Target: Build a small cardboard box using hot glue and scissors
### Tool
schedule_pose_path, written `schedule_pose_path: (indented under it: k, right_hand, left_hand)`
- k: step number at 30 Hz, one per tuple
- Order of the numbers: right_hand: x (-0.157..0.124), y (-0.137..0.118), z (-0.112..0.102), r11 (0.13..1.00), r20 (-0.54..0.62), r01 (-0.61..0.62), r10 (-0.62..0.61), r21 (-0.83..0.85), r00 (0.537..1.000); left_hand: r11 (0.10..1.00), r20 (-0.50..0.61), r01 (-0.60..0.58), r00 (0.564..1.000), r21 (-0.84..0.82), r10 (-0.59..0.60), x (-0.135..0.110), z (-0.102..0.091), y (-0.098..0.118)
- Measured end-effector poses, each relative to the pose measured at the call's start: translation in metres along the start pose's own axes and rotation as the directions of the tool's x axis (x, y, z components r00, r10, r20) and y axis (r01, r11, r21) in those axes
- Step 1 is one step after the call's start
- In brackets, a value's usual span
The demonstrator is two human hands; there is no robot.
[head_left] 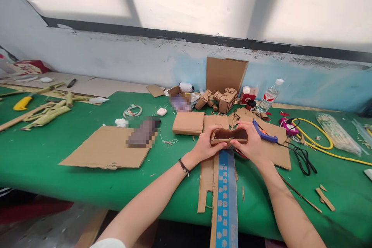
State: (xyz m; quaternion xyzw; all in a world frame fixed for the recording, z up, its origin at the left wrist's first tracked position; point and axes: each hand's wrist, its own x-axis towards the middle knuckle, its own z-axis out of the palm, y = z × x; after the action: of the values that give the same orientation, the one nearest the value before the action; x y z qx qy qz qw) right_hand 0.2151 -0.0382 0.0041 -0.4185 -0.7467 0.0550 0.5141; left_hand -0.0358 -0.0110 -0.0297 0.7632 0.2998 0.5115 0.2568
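A small open cardboard box frame (228,135) is held between both hands above the green table (58,155). My left hand (207,144) grips its left end with fingers curled round it. My right hand (250,142) grips its right end the same way. Under the hands lies a long cardboard strip with a blue printed band (226,193) that runs off the table's near edge. A blue glue gun (264,133) lies just right of my right hand on a cardboard sheet.
A large flat cardboard sheet (107,148) lies to the left. A closed cardboard box (188,123), small cardboard models (225,100), a water bottle (269,97), yellow and black cables (314,141), a bag of sticks (338,128) and bamboo pieces (48,114) are spread about.
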Motion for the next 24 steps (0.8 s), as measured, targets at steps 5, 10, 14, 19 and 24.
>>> schedule_pose_path:
  k: [5, 10, 14, 19, 24]
  right_hand:
    - [-0.005, 0.0, 0.005, 0.999, 0.005, -0.033, 0.033, 0.007, 0.999]
    - [-0.01, -0.001, 0.01, 0.996, -0.003, -0.086, 0.086, -0.021, 0.996]
    - [-0.01, -0.004, 0.013, 1.0, 0.035, -0.023, 0.023, 0.003, 0.999]
    - [-0.008, -0.01, 0.015, 0.997, 0.069, -0.079, 0.077, 0.026, 0.995]
    - [-0.001, -0.016, 0.008, 0.955, 0.108, -0.224, 0.206, 0.194, 0.972]
  left_hand:
    - [0.999, 0.073, -0.027, 0.997, -0.032, 0.03, 0.007, -0.012, 0.016]
    - [0.985, 0.235, 0.137, 0.966, -0.103, -0.11, 0.028, -0.032, 0.056]
    - [0.975, 0.381, 0.217, 0.907, -0.052, -0.182, 0.056, -0.041, 0.071]
    - [0.968, 0.574, 0.216, 0.78, 0.125, -0.248, 0.086, -0.034, 0.072]
    - [0.887, 0.61, 0.141, 0.677, 0.441, -0.411, 0.093, -0.026, 0.084]
